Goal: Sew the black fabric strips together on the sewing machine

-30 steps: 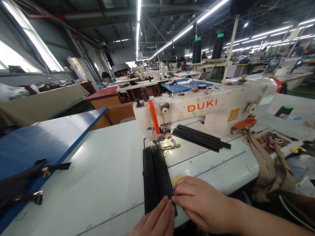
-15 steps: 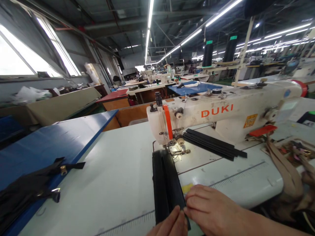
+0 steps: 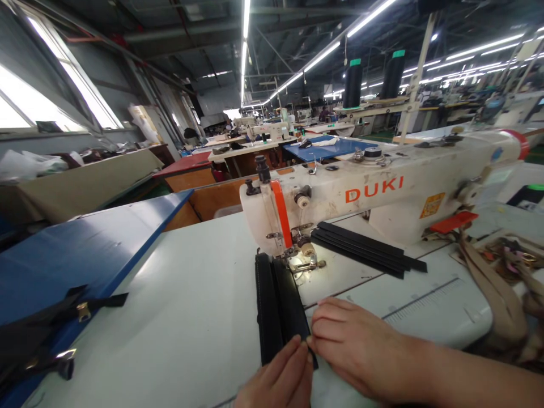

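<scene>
A long black strip of leather-like material, folded lengthwise, lies on the pale table of the sewing machine, its far end under the presser foot. At its near end my left hand pinches the right edge between thumb and fingers. My right hand is closed on the same edge, its fingertips almost touching the left ones. Behind the machine's needle area, several flat black strips lie fanned on the bed.
At left, a blue table carries black straps with metal fittings. Beige straps hang over the right side near a tray of small parts. Black thread cones stand on a rack behind. Other sewing stations fill the background.
Both hands have moved up the picture toward the machine along with the strip, which has advanced under the foot. The whole view has also shifted slightly.
</scene>
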Motion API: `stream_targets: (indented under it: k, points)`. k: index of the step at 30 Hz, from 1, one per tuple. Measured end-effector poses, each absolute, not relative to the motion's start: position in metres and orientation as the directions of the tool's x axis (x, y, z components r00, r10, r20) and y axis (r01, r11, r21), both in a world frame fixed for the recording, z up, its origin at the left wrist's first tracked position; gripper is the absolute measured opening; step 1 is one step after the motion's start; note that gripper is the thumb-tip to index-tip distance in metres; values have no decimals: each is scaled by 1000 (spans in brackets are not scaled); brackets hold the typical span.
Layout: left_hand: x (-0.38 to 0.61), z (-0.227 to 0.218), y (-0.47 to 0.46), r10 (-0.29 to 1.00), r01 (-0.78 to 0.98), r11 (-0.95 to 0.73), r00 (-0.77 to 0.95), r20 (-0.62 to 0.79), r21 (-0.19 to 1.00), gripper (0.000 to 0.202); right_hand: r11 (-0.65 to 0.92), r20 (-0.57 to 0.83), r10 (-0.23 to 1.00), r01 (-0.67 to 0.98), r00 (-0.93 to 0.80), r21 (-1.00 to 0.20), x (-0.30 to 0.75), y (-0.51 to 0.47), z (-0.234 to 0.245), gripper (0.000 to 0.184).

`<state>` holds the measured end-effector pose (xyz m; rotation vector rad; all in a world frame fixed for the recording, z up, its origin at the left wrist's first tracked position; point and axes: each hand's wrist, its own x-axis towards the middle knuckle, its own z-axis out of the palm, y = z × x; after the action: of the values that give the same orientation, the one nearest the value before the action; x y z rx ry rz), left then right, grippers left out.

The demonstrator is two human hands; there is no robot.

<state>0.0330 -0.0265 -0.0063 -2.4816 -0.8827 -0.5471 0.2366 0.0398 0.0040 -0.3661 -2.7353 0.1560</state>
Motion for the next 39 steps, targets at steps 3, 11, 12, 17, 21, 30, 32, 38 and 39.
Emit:
stream_targets:
  k: [3,11,12,17,21,30,32,38,39]
  points:
    - [31,-5,-14,509,667,-719,696,506,-195,35,960,347,279,254,-895,-116,232,52,5,15]
    - [21,2,10,626,711,-703,615,479,6,34,945,339,316,324,-886,-35,216,87,8,12]
    - [20,3,13,655,730,-683,606,451,11,35,943,345,320,331,-883,-27,214,90,7,12]
    - [16,5,28,714,783,-622,563,415,8,33,921,371,374,388,-850,-40,205,102,3,14]
    - [12,0,39,724,810,-587,529,442,-7,33,897,396,419,440,-817,-43,200,105,0,11]
    - [10,-2,49,739,815,-580,526,422,0,35,880,407,450,472,-795,-50,200,105,1,12]
    - [10,0,47,750,817,-576,521,408,15,34,878,414,459,473,-786,-76,201,104,0,13]
    - [-5,2,-5,741,808,-588,552,381,-28,38,898,481,435,407,-761,-168,206,94,3,18]
    - [-8,0,-19,722,791,-610,579,380,-46,40,903,493,428,380,-758,-201,206,90,3,20]
